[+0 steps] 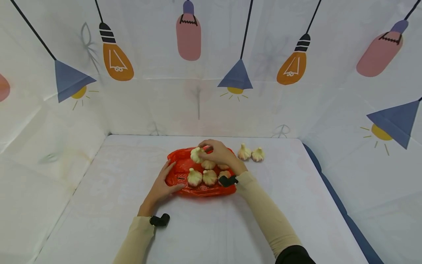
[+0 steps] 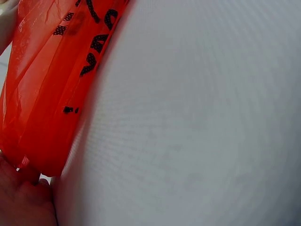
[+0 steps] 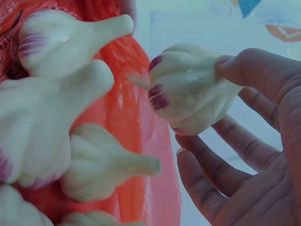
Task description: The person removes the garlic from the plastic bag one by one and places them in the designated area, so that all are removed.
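Likely firm garlic: hold near the neck

Near mid-frame, the right hand (image 1: 215, 153) pinches a garlic bulb (image 1: 196, 155) over the red bag (image 1: 179, 167); the left hand (image 1: 163, 185) spreads its fingers at the bag's left edge. The bulb looks light, perhaps slippery.

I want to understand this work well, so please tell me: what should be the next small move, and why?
Probably lower the held garlic gently onto the bare left part of the red bag. The right hand holds it above the bag, the left hand touches the left edge, and other bulbs sit further right.
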Action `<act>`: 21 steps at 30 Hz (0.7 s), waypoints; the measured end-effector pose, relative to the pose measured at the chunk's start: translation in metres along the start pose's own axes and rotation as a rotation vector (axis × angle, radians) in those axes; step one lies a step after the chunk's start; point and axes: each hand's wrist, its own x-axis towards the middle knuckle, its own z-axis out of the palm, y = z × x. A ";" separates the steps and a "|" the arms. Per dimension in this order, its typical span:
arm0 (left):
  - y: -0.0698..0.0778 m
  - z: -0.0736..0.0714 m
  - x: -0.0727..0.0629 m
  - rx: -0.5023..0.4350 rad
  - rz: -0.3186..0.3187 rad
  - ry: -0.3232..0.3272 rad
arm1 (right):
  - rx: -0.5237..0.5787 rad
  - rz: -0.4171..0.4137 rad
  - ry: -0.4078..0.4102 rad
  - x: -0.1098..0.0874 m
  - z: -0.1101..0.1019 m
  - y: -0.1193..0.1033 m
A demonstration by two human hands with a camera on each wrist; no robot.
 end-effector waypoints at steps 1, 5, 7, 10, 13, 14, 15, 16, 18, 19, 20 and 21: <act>0.000 0.000 0.000 -0.003 0.001 0.001 | 0.003 -0.001 0.008 -0.001 -0.002 0.001; 0.001 0.000 0.000 -0.008 0.003 0.004 | 0.001 -0.006 0.033 -0.007 -0.009 0.006; 0.001 0.001 0.000 -0.010 0.001 0.005 | -0.006 -0.001 0.047 -0.010 -0.013 0.008; 0.002 0.001 0.000 -0.012 -0.002 0.007 | -0.017 0.016 0.070 -0.015 -0.020 0.011; 0.001 0.001 0.000 -0.002 -0.006 0.004 | -0.028 0.025 0.094 -0.019 -0.025 0.015; 0.000 0.001 0.000 0.002 -0.007 0.003 | -0.028 0.027 0.099 -0.021 -0.027 0.016; 0.000 0.001 0.000 0.005 -0.009 0.001 | -0.029 0.029 0.104 -0.022 -0.029 0.017; 0.001 0.001 0.000 0.006 -0.010 0.000 | -0.029 0.032 0.109 -0.023 -0.030 0.019; 0.001 0.001 0.000 0.014 -0.015 -0.002 | -0.023 0.034 0.120 -0.026 -0.033 0.021; 0.001 0.001 0.000 0.015 -0.018 -0.003 | -0.020 0.040 0.127 -0.028 -0.034 0.022; 0.002 0.001 0.000 0.015 -0.021 -0.004 | -0.018 0.047 0.136 -0.029 -0.036 0.023; 0.002 0.001 0.000 0.015 -0.024 -0.005 | -0.017 0.051 0.146 -0.030 -0.037 0.024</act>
